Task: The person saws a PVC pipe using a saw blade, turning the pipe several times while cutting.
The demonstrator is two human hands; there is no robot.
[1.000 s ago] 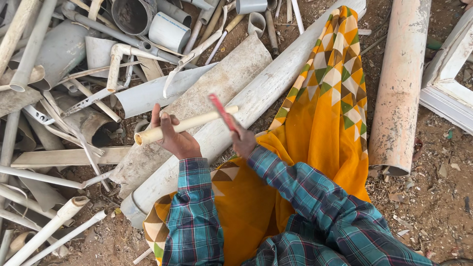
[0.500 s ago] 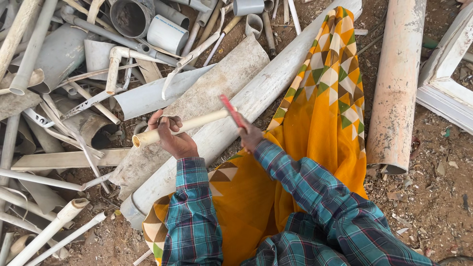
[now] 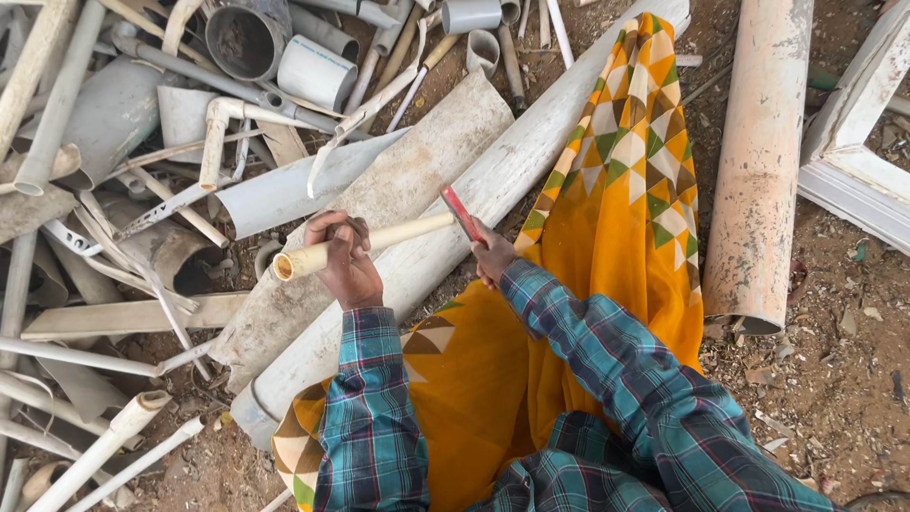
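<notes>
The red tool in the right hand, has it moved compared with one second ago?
Yes. The red tool has come down along the large white pipe and now meets the cream pipe.

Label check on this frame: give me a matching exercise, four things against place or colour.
Things:
1. left hand
2. right hand
3. thin cream pipe
4. draped cloth

Descriptions:
A. orange with a triangle-patterned border
B. grips a red-handled tool
C. wrapped around the thin pipe
D. lies across a large dirty white pipe

Pairs: 1-C, 2-B, 3-D, 4-A
</notes>
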